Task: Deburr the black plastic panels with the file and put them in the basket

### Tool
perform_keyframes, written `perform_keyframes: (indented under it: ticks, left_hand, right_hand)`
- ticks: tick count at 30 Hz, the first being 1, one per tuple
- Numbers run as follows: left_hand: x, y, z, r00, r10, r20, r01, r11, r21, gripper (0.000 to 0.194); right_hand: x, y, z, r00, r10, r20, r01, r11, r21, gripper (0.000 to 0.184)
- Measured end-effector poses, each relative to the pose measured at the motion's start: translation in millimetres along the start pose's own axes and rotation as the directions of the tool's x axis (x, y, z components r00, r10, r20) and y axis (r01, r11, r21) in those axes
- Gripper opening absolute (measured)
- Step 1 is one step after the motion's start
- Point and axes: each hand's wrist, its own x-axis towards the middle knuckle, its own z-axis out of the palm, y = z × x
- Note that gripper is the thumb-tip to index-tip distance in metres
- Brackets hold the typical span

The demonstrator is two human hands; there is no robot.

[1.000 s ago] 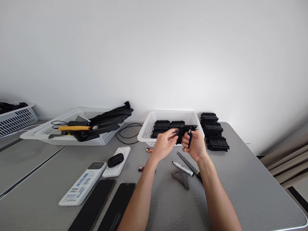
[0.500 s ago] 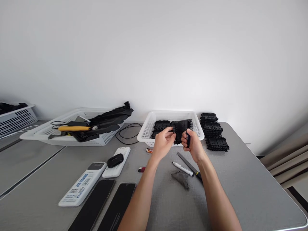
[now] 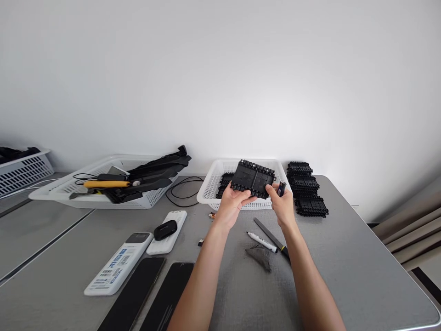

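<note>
1. The black ridged plate (image 3: 253,178) is held in both hands, tilted, in front of the white basket (image 3: 206,189) and above its near rim.
2. The left hand (image 3: 230,207) is at the 7 o'clock of the plate. Its thumb lies along the lower edge, and its fingers reach under this edge, close to each other; so the plate's corner sits between thumb and fingers.
3. The right hand (image 3: 284,208) is at the 4 o'clock. Its thumb presses the lower right corner, and the fingers are bent; which of them touch the back, I cannot tell. This hand also holds a small dark cylinder (image 3: 281,189), standing up just beside the plate.
4. From the plate, the stacked black pieces (image 3: 303,184) are at 3 o'clock, on the table (image 3: 344,257), apart from the hands.
5. The white marker (image 3: 262,241) and the grey blade (image 3: 269,232) lie near 6 o'clock, between the forearms.
</note>
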Motion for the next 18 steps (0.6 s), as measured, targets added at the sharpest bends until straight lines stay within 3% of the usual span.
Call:
perform_keyframes:
  ticks: [3,8,10,13,18]
  left_hand:
    - [1.7,1.4,-4.4,1.0,-0.026,0.017,0.025,0.998,0.057,0.047]
    - [4.3,4.5,-17.8,0.997,-0.019,-0.069,0.037,0.963,0.268,0.054]
    - [4.3,5.6,-21.3,0.998,-0.043,-0.043,0.055,0.94,0.337,0.057]
    - [3.7,6.4,-23.0,0.998,-0.058,-0.009,0.057,0.928,0.368,0.057]
    - [4.2,5.4,-22.1,0.998,0.014,-0.056,0.007,0.932,0.361,0.058]
  right_hand:
    - [4.4,-0.3,-5.8,0.997,-0.055,-0.057,0.053,0.998,-0.022,0.033]
    - [9.3,-4.3,-20.4,0.988,-0.094,-0.125,0.081,0.992,-0.1,0.031]
    - [9.1,-6.2,-23.7,0.986,-0.093,-0.137,0.077,0.99,-0.121,0.032]
    - [6.4,-11.3,-24.7,0.988,-0.091,-0.124,0.069,0.983,-0.17,0.034]
    - [-5.8,-27.5,-21.3,0.986,-0.12,-0.113,0.081,0.95,-0.303,0.037]
